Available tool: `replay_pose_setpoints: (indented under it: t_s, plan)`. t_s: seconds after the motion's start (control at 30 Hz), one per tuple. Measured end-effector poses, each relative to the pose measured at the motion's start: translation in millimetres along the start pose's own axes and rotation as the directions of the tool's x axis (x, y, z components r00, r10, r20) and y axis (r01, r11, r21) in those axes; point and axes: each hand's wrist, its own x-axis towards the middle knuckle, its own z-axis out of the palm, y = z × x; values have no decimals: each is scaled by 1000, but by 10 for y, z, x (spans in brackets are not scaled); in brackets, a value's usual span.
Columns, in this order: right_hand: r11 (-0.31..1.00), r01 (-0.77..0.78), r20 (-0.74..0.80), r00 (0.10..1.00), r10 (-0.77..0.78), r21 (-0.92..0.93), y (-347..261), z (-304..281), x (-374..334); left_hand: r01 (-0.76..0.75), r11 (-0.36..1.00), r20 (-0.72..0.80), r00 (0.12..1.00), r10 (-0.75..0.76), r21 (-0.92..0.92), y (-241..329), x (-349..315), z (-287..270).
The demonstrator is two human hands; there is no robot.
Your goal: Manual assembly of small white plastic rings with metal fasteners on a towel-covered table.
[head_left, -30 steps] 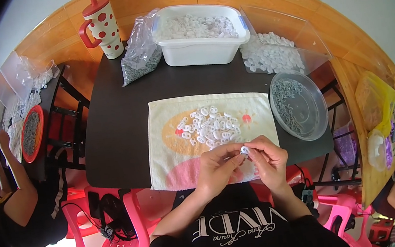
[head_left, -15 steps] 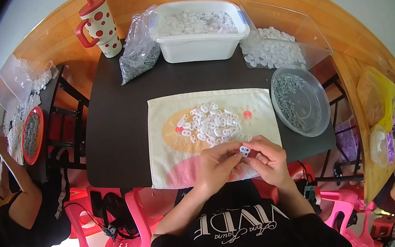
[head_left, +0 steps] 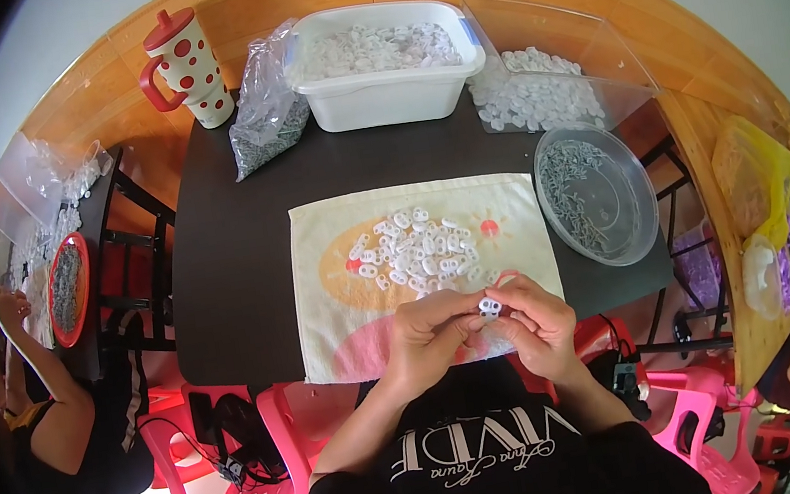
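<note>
Over the near part of a pale patterned towel point(head_left: 311, 259), a small white plastic piece point(head_left: 489, 307) with dark round holes is pinched by the fingertips of both hands: it is gripped from one side by the left hand point(head_left: 425, 341) and from the other by the right hand point(head_left: 539, 326). Just beyond them, a loose pile of similar white pieces point(head_left: 424, 251) is spread on the towel, which is laid on a dark table point(head_left: 230, 290). To the right, grey screws point(head_left: 567, 177) are held in a round clear tub point(head_left: 619, 200). Along the far side are set a spotted cup point(head_left: 195, 78), a plastic bag point(head_left: 267, 113), a white bin point(head_left: 384, 99) and a clear box point(head_left: 620, 84).
</note>
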Motion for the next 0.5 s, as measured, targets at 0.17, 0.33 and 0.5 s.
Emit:
replay_pose_setpoints:
  t_s: [0.17,0.33,0.5]
  plan:
    - [997,50,-68,996,-54,-57,-118,97,14,-70,997,-15,997,70,-39,-67,-29,3]
    - [994,58,-84,994,-66,-94,-119,116,11,-93,993,-22,996,91,-79,-113,-35,1]
    - [986,78,-54,995,-87,-145,-203,88,61,-115,989,-5,993,115,-96,-95,-39,-6]
